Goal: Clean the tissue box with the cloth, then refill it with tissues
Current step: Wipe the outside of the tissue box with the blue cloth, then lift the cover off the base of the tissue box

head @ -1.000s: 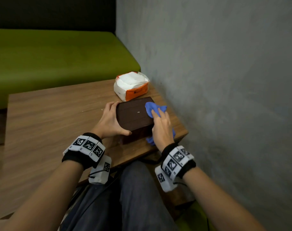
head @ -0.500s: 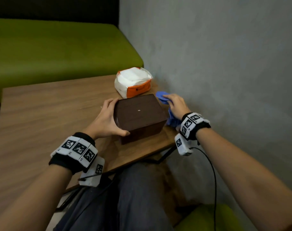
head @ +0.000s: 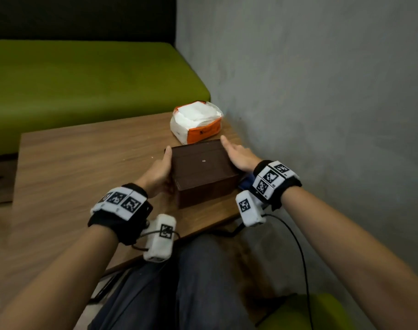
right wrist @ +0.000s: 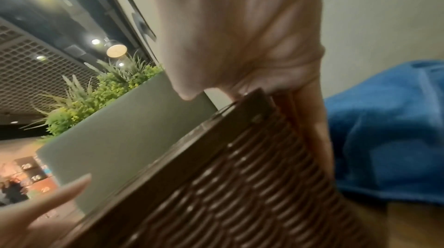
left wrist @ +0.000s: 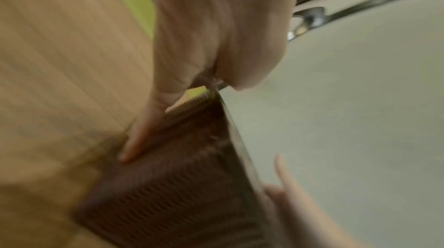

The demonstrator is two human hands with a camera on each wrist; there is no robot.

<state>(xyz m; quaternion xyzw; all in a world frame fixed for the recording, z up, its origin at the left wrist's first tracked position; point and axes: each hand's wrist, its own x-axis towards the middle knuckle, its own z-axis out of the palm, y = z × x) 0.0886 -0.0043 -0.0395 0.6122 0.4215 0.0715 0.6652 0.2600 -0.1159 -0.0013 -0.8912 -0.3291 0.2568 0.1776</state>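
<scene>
A wooden counter [head: 84, 167] sits in a corner, with a grey wall on the right and a green bench at the far side. A blue cloth [right wrist: 389, 128] lies mostly hidden behind the right wrist. The dark brown woven tissue box [head: 201, 167] stands near the counter's near right edge. The left hand [head: 159, 172] and right hand [head: 239, 156] press flat, straight-fingered grips against its left and right sides. Just beyond it lies an orange-and-white tissue pack [head: 196, 121].

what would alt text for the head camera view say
Two bare hands, left hand and right hand, press against opposite sides of a dark brown tissue box on a wooden table. An orange-and-white tissue pack lies behind it by the grey wall.
</scene>
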